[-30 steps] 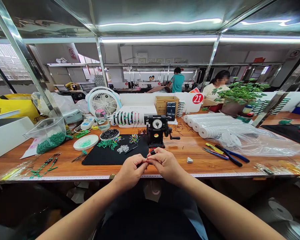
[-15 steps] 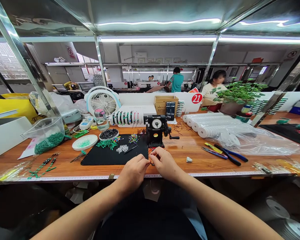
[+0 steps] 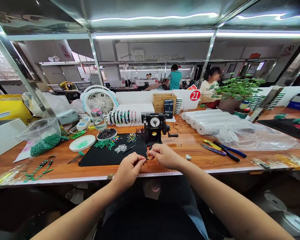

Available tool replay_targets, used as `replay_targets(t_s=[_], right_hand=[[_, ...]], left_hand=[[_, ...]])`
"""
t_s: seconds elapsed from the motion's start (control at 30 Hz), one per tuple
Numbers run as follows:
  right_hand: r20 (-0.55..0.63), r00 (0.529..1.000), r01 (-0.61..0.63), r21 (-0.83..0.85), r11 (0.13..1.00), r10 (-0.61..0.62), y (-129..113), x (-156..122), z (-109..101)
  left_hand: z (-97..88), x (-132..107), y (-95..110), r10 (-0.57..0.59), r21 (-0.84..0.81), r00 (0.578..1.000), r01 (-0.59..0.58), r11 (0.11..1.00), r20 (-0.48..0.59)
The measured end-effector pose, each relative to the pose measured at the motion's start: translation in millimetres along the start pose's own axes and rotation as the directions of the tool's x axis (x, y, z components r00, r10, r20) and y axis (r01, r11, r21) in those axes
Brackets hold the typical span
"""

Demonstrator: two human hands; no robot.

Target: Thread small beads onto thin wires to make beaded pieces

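My left hand [image 3: 128, 170] and my right hand [image 3: 164, 156] meet over the front right corner of a black mat [image 3: 107, 156]. Between their fingertips they pinch a small coloured beaded wire piece [image 3: 149, 157], mostly hidden by my fingers. Just ahead stands a black hand-cranked winding machine with a round dial [image 3: 154, 126]. On the mat, nearest my left hand, lie white beads [image 3: 120, 148], with multicoloured beads [image 3: 132, 137] and green tube beads [image 3: 104, 144] farther back.
Left of the mat are a bowl of black beads [image 3: 106, 134], a plate of green beads [image 3: 81, 143] and a bag of green beads [image 3: 43, 141]. To the right lie pliers [image 3: 229, 152] and white rolls [image 3: 215, 121]. A co-worker [image 3: 210, 81] sits behind a potted plant [image 3: 236, 90].
My hands have drawn slightly apart at the wrists, and the fingers now pinch the small coloured piece lower over the mat's corner. The whole view has shifted slightly, tilting the table.
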State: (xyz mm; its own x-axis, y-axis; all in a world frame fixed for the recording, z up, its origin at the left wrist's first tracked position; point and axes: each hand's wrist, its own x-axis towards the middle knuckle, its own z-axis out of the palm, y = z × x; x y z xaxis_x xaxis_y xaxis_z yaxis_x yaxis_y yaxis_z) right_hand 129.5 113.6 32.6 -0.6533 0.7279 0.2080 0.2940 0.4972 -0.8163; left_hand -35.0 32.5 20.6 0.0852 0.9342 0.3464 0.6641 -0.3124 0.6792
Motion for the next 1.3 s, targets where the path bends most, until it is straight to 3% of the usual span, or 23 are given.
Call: replay_targets(t_s=[0.07, 0.17, 0.27, 0.33, 0.47, 0.67, 0.87, 1.1, 1.3], right_hand=[[-0.004, 0.998, 0.06, -0.016, 0.998, -0.06, -3, -8, 2], [-0.097, 0.985, 0.144, 0.008, 0.99, -0.143, -5, -17, 7], [-0.211, 0.969, 0.165, 0.155, 0.974, -0.13, -5, -22, 12], [-0.225, 0.972, 0.134, 0.32, 0.938, -0.062, -4, -23, 14], [-0.227, 0.972, 0.077, 0.56, 0.825, 0.064, -2, -22, 17], [-0.223, 0.959, 0.036, 0.711, 0.702, 0.176, -1, -19, 11], [-0.322, 0.933, 0.041, 0.537, 0.843, 0.16, 1, -20, 1], [-0.391, 0.903, 0.022, 0.464, 0.886, 0.182, 8, -19, 3], [-0.321, 0.94, 0.008, 0.355, 0.935, 0.113, 1, -25, -4]], left_hand=[[-0.3, -2, 7, -0.193, -0.206, 0.98, 0.197, 0.959, 0.04], [1.0, -5, 12, -0.351, -0.497, 0.923, 0.381, 0.78, 0.158], [4.1, -6, 14, -0.377, -0.685, 0.902, 0.41, 0.602, 0.21], [6.1, -5, 16, -0.373, -0.735, 0.908, 0.385, 0.558, 0.192], [9.0, 1, 18, -0.351, -0.747, 0.923, 0.344, 0.569, 0.158], [10.2, 10, 12, -0.321, -0.697, 0.937, 0.323, 0.64, 0.139], [6.7, 11, 8, -0.309, -0.66, 0.932, 0.355, 0.662, 0.191], [8.3, 11, 7, -0.283, -0.655, 0.934, 0.354, 0.668, 0.217], [8.4, 10, 8, -0.243, -0.708, 0.904, 0.427, 0.562, 0.353]])
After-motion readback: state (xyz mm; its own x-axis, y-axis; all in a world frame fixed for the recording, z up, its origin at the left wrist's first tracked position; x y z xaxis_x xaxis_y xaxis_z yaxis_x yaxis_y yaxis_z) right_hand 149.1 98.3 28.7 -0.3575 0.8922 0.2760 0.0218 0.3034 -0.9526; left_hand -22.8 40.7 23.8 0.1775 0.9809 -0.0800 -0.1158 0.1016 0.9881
